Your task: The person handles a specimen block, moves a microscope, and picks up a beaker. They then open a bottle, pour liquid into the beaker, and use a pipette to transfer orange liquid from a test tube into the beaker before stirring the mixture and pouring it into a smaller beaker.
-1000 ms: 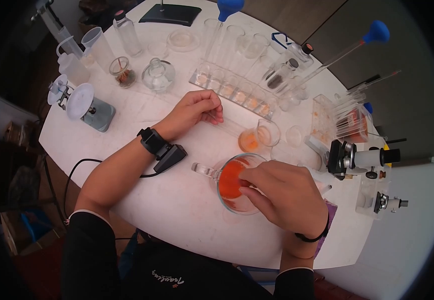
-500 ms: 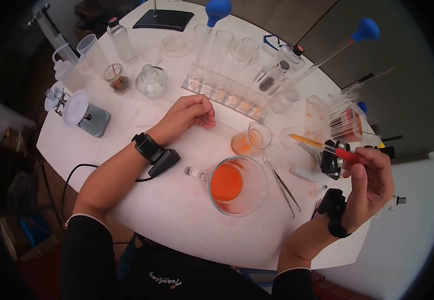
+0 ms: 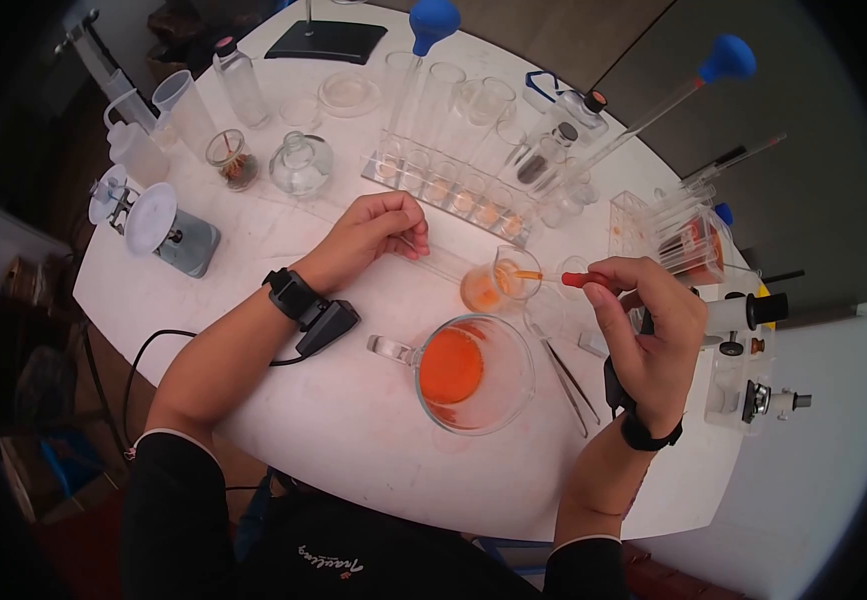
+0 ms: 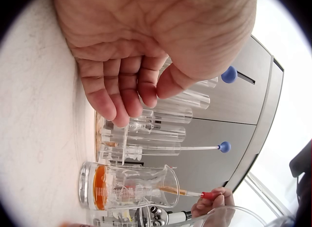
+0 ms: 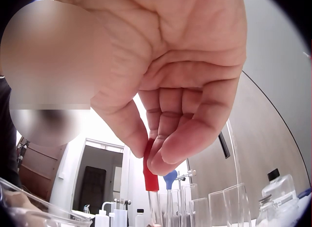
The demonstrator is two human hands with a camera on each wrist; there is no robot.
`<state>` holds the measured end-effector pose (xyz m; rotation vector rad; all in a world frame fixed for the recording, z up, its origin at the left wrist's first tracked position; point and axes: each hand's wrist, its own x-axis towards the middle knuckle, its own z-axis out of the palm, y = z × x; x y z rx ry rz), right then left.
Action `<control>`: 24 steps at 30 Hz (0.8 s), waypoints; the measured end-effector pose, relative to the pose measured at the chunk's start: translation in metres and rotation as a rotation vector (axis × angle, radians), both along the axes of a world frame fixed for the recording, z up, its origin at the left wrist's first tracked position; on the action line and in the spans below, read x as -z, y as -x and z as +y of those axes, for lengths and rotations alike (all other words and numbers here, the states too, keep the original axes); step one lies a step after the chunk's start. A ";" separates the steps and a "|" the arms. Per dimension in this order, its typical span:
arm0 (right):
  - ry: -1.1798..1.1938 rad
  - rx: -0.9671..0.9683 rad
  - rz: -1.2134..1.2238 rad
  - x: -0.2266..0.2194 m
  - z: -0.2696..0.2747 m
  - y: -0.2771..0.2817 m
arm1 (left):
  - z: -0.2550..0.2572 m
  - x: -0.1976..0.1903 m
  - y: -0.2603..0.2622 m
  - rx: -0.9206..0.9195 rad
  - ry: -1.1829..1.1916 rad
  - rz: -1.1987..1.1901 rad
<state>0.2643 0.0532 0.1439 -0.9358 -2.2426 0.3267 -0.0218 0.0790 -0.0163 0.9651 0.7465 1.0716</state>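
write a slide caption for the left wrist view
Beyond the left hand, the right hand pinches a red-bulbed dropper, its tip in the mouth of a beaker holding orange liquid.

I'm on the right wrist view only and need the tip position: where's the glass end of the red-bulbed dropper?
Observer: Just inside the mouth of the small clear glass beaker; the dropper is in the right hand.

Operator: Touching the beaker's contents?

Observer: No. The left wrist view shows the orange liquid low in the beaker, well below the tip.

Operator: Anything lying near the big clear glass jug with the handle?

Observer: Slim metal tweezers, on the white table to the right of the jug.
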 end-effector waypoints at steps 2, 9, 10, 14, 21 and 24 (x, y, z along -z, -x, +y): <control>-0.016 0.002 -0.018 0.002 0.001 0.002 | 0.000 0.000 0.000 -0.001 0.002 -0.002; -0.066 0.014 -0.061 0.003 0.001 0.005 | 0.000 0.000 0.000 0.006 -0.007 -0.005; -0.074 0.017 -0.067 0.003 0.001 0.004 | 0.000 0.000 0.000 0.006 -0.008 -0.002; -0.114 0.056 -0.072 -0.002 -0.003 0.002 | 0.000 -0.001 0.000 0.005 -0.009 0.005; -0.240 0.092 0.042 -0.010 -0.011 -0.008 | 0.000 0.000 0.000 0.007 -0.012 0.005; -0.236 0.065 0.150 -0.017 -0.020 -0.012 | 0.000 0.000 0.000 0.004 -0.014 0.004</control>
